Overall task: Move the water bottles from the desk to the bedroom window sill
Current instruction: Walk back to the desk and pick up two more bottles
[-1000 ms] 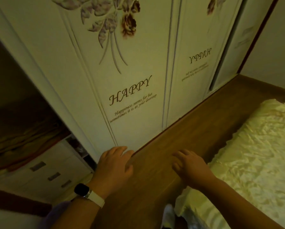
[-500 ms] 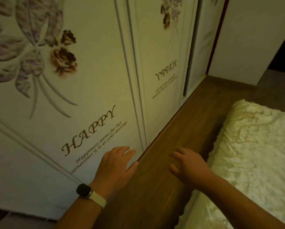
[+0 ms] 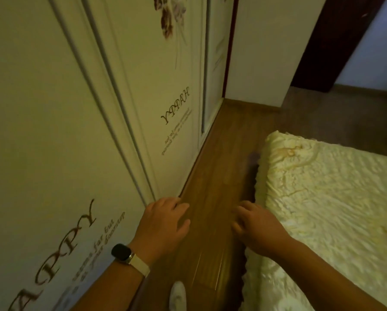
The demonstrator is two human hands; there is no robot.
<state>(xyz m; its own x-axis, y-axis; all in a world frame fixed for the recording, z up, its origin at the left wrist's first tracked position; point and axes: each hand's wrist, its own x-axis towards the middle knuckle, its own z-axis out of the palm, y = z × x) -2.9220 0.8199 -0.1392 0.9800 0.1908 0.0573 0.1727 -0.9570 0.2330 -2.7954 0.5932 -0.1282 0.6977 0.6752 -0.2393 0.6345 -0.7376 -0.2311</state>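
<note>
Wardrobe (image 3: 53,108): pale panelled doors fill the frame from 7 to 12 o'clock, printed with "HAPPY" lettering and a flower motif.

Bed (image 3: 333,209): cream textured cover, occupying 2 to 5 o'clock; its near corner lies toward 1 o'clock.

Floor (image 3: 221,153): a brown wood strip runs between wardrobe and bed from 6 toward 12 o'clock, ending at a white wall (image 3: 266,52) with a dark doorway (image 3: 345,41) at 1 o'clock.

Left forearm (image 3: 111,286): enters from 7 o'clock, angled up toward centre, wrist level.

Right forearm (image 3: 318,270): enters from 5 o'clock, angled up toward centre, over the bed's edge.

Left hand (image 3: 163,223): palm down, fingers loosely extended and slightly spread, thumb out toward 3 o'clock. It holds nothing; it hangs in front of the wardrobe's base, and contact cannot be told.

Right hand (image 3: 257,225): palm down, fingers relaxed and gently curled, holding nothing, above the floor strip just beside the bed.

Watch (image 3: 121,253): dark face, pale strap, on the left wrist.

Foot (image 3: 178,297): pale toe on the floor at 6 o'clock.

Water bottles: location cannot be told from this view.
</note>
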